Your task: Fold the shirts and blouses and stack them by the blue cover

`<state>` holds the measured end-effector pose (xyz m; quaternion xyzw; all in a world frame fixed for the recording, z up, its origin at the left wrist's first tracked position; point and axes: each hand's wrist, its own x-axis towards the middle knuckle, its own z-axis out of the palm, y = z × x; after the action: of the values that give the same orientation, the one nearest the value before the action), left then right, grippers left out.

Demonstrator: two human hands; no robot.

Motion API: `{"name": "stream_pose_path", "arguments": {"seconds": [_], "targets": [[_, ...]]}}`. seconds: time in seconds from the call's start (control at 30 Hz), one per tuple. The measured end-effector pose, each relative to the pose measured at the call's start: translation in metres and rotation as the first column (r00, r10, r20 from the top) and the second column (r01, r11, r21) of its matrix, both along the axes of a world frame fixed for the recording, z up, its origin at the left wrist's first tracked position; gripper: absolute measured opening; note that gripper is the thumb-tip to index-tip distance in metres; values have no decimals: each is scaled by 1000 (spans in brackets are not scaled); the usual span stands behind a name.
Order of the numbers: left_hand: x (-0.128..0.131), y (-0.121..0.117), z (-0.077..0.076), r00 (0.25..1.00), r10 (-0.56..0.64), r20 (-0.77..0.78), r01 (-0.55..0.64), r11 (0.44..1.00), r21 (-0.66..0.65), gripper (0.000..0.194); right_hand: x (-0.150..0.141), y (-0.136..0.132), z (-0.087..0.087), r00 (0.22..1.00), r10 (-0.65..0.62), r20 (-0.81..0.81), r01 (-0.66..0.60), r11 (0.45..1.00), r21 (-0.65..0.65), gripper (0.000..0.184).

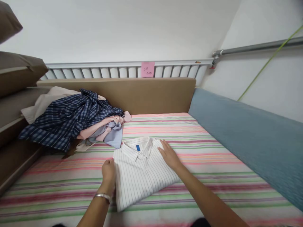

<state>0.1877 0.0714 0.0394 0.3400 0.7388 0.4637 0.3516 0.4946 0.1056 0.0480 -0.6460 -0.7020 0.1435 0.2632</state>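
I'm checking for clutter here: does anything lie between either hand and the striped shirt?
Nothing visible does. The right hand rests on the shirt near one shoulder, and the left hand is curled at the opposite edge. The pile of clothes lies farther back on the left, not between either hand and the shirt.

Light: diffuse, moderately bright. Shadows: faint beside shirt [144, 176], near side; darker under clothes [68, 118], left. Focus: slight softness overall. Distortion: wide-angle stretching, blue panel [236, 129], right.
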Motion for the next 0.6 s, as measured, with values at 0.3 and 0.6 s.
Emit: {"name": "stream_pose_path", "arguments": {"seconds": [0.3, 0.6], "targets": [[-1, -27, 11, 960, -89, 266, 112, 991, -72, 35, -1, 17, -16, 987, -110, -116, 117, 991, 59, 47], [2, -37, 23, 878, -40, 477, 114, 985, -127, 27, 0, 48, 14, 923, -329, -202, 276, 928, -251, 16]]}}
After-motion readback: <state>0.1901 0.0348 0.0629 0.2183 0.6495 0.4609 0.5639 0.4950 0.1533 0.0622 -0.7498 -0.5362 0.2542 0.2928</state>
